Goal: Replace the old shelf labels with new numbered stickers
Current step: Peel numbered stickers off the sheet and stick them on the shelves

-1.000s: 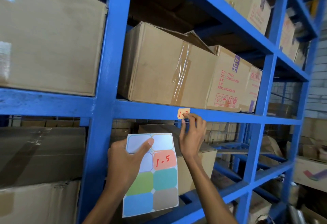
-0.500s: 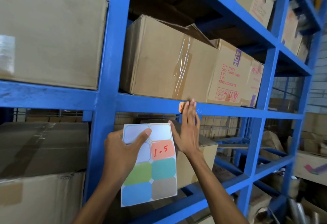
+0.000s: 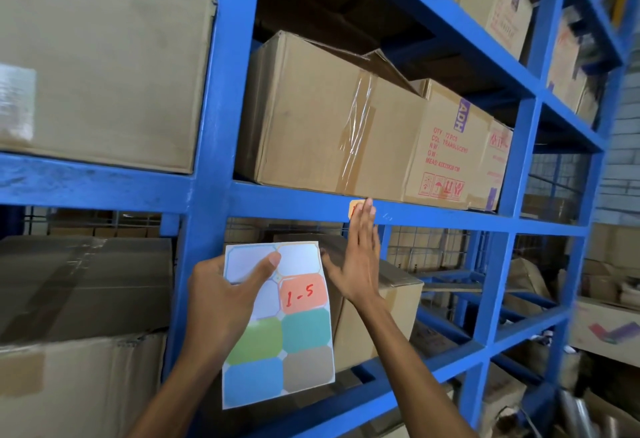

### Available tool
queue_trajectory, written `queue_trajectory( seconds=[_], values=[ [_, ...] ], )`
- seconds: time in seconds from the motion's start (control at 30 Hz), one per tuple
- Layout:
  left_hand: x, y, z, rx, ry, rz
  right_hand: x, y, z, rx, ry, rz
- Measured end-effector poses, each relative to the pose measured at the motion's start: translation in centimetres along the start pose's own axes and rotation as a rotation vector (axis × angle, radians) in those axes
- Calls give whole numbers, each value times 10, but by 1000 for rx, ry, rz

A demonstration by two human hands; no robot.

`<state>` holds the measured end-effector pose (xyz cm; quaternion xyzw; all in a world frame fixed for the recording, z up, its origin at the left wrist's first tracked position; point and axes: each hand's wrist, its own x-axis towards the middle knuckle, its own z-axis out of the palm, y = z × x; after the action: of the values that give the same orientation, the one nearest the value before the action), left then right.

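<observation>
Nearest, the left grip point(image 3: 221, 299) pinches one sheet point(image 3: 298, 351) upright, thumb across its front and fingers hidden behind. The sheet has eight cells in two columns: three pale ones at the top, then one orange sticker point(image 3: 302, 294) marked "1-5" in red, and one each of green, teal, blue and grey-brown below. Just right of the sheet, the right grip point(image 3: 356, 264) is flat and holds nothing. Its straight fingers reach up to a single orange label point(image 3: 355, 208) on the front of a blue beam point(image 3: 450, 217). The fingertips cover most of the label, so its writing cannot be read. On the shelf above the beam stand three boxes point(image 3: 329, 126) side by side: one plain and taped, two with red print. Farther right the rack is blurred, and the cartons there are too unclear to count.
</observation>
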<state>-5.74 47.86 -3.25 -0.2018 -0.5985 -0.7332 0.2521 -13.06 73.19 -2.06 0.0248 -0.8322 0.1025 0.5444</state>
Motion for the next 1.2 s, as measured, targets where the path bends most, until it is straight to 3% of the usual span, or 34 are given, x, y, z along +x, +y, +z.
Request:
queue_trajectory(
  seconds=[0.07,0.2,0.6,0.8,0.93,1.07,1.2],
  values=[
    [1,-2,-2,-5,12,-3,0,-1,2,63,-25,10],
    [0,-3,-4,21,19,-25,1,-1,-9,-36,-105,33],
    [0,2,-1,-19,52,-26,0,-1,-8,5,-90,-84],
    [0,2,0,1,23,-22,-2,1,2,130,-107,92],
    [4,6,-4,-15,54,-69,7,7,-26,73,-236,44],
    [-6,9,-13,-48,66,-121,-1,-13,-69,282,-376,186],
    [-7,14,-16,-113,55,-195,-40,-60,-90,773,-340,293]
  ],
)
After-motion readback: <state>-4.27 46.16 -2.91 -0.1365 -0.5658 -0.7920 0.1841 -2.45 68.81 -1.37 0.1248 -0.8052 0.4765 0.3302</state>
